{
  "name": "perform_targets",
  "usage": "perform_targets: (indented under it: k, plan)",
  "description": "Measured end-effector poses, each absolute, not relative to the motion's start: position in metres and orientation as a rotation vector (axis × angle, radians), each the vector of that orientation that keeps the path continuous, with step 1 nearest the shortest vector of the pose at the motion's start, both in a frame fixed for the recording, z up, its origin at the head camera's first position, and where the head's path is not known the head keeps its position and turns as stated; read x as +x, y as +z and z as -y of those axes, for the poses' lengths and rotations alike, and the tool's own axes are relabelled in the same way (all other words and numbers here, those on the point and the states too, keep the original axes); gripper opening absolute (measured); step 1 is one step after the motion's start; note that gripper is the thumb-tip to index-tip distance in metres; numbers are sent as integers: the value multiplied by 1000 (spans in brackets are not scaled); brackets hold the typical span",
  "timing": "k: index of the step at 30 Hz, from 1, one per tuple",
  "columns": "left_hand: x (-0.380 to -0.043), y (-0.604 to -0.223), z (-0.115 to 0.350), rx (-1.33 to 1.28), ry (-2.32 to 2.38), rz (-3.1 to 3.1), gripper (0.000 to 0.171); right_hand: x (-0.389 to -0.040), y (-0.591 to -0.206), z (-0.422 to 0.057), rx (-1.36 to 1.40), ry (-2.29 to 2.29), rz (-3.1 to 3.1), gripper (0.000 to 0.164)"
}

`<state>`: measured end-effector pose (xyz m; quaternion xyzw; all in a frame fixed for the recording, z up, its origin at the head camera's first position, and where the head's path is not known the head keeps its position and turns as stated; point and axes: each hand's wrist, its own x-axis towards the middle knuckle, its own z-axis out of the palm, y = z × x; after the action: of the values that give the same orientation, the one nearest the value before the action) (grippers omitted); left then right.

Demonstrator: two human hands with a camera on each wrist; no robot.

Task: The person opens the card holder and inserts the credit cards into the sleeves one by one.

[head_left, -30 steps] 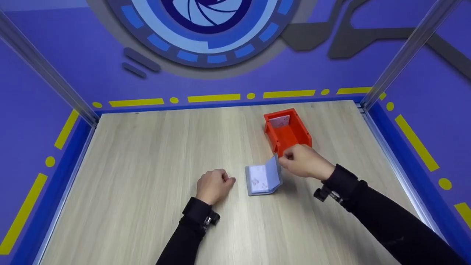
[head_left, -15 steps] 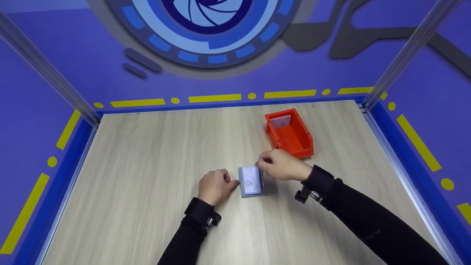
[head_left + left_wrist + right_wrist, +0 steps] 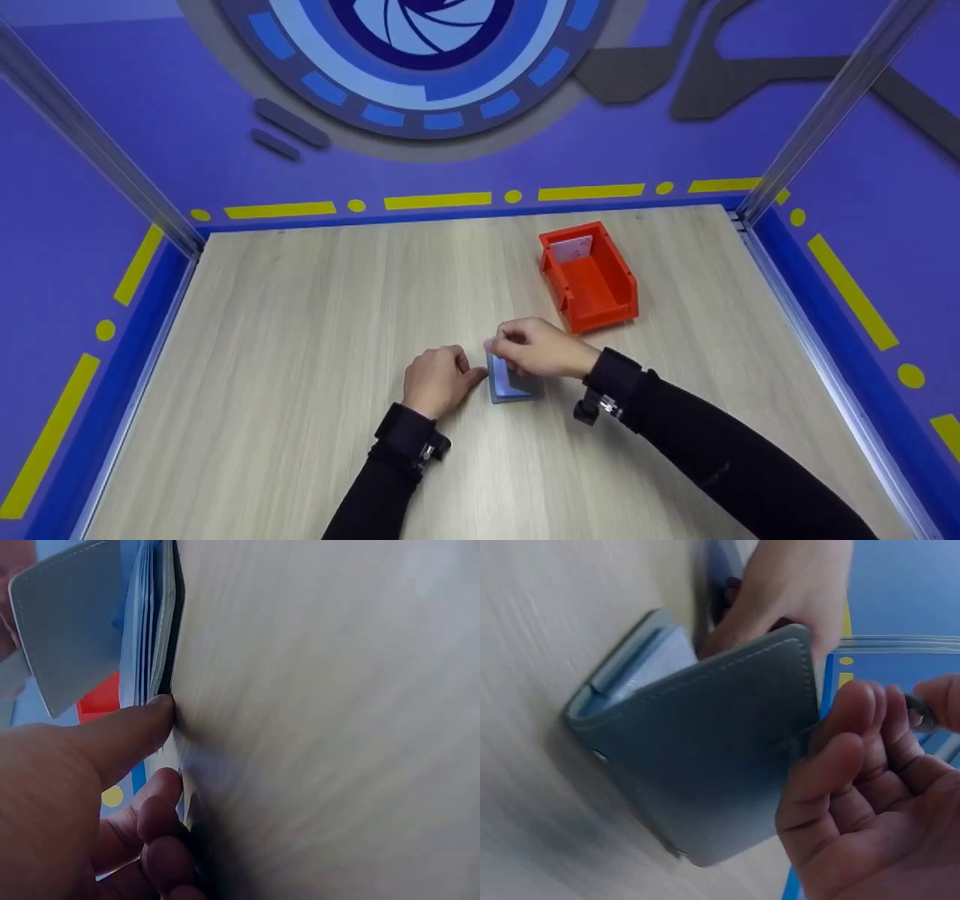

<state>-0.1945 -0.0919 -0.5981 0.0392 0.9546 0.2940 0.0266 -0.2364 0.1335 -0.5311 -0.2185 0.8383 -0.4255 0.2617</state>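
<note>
A grey-blue card holder [image 3: 517,390] lies on the wooden table [image 3: 300,337], nearly folded closed. My right hand [image 3: 529,348] sits over it and pinches the free edge of its cover [image 3: 705,772], which stands slightly raised above the card sleeves [image 3: 150,622]. My left hand [image 3: 439,377] rests on the table in a loose fist just left of the holder. Its thumb [image 3: 142,727] touches the holder's left edge. An orange bin [image 3: 600,289] stands behind and to the right, with a white card [image 3: 571,247] leaning against its far wall.
Purple walls with yellow markings enclose the table on three sides. Metal posts [image 3: 825,112] rise at the back corners. Bare wood stretches to the left of my left hand and in front of both arms.
My right hand has swung the holder's cover leftwards from open to almost closed, moving away from the bin. The holder slid slightly left against my left thumb. The left hand barely moved.
</note>
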Motion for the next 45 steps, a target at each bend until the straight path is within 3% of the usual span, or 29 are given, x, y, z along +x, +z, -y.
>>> perform_targets:
  k: [9, 15, 26, 34, 45]
  plan:
    - [-196, -598, 93, 129, 901, -2941, 26, -235, -563, -142, -564, -1040, -2363, 27]
    - [-196, -598, 96, 155, 914, -2923, 23, -233, -577, -140, -615, -934, -2546, 36]
    - [-194, -581, 104, 190, 957, -2797, 18, -230, -576, -137, -618, -884, -2623, 42]
    - [-196, -569, 106, 195, 923, -2782, 27, -227, -577, -137, -615, -890, -2615, 41]
    - [-199, -575, 92, 231, 973, -2821, 24, -226, -577, -137, -626, -898, -2628, 42]
